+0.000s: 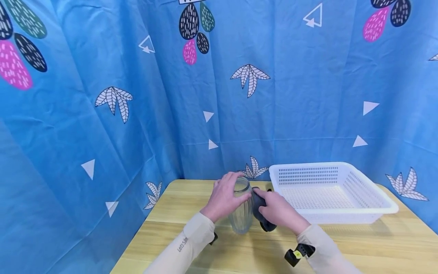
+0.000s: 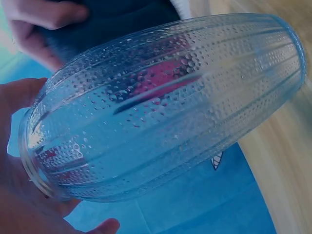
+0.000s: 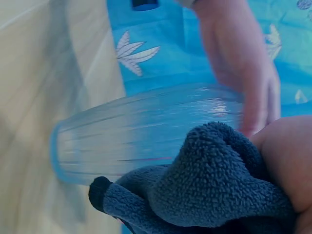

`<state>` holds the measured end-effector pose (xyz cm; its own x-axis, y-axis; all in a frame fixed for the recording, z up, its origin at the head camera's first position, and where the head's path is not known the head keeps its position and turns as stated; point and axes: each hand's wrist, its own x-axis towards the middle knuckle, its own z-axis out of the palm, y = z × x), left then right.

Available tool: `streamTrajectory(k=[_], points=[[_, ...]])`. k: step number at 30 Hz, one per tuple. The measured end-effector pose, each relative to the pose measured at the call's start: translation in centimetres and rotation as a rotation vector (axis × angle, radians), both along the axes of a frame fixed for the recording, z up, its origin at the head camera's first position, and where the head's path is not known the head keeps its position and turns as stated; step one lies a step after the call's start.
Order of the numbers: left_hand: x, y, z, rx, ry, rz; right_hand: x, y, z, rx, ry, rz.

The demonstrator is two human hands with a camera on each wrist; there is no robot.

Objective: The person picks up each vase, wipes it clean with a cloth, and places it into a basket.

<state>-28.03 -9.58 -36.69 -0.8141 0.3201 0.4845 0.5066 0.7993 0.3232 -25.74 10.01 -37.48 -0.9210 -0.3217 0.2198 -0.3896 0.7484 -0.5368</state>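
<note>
A clear ribbed glass vase (image 1: 241, 220) with a dimpled surface is in front of me at the table's middle. My left hand (image 1: 226, 196) grips it around the rim, thumb on the near side and fingers behind. Whether its base touches the wood, I cannot tell. In my right hand (image 1: 278, 211) is a dark grey fluffy cloth (image 3: 209, 180), bunched up and held at the right side of the vase. The left wrist view shows the cloth (image 2: 117, 24) right behind the glass wall. Part of the right hand's fingers is hidden by the cloth.
A white plastic basket (image 1: 342, 211) with slotted walls stands to the right on the wooden table (image 1: 171, 213). Behind the table hangs a blue patterned curtain (image 1: 291, 114), which also runs along the left side.
</note>
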Motion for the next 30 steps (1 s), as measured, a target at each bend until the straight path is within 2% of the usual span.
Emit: streamTrajectory(k=[6,9,11,15,22,27,30], points=[[0.0,0.2,0.3,0.001,-0.011,-0.006,1.0,0.4,2.3,-0.072,0.144,-0.012],[-0.1,0.3,0.3,0.007,-0.019,-0.022,1.2,0.3,2.6,-0.085,0.192,-0.005],[-0.1,0.4,0.1,0.010,-0.026,-0.030,1.2,0.2,2.3,-0.083,0.188,0.006],[-0.1,0.4,-0.2,0.019,-0.022,-0.038,0.9,-0.1,1.2,-0.059,0.132,0.019],[-0.2,0.2,-0.2,0.022,-0.020,-0.053,0.1,-0.4,-1.6,-0.048,-0.064,0.058],[-0.1,0.1,-0.1,0.014,-0.025,-0.051,-0.4,-0.2,-3.5,0.019,-0.170,0.100],[-0.1,0.3,-0.1,0.006,-0.021,-0.045,-0.8,-0.1,-4.4,0.057,-0.217,0.098]])
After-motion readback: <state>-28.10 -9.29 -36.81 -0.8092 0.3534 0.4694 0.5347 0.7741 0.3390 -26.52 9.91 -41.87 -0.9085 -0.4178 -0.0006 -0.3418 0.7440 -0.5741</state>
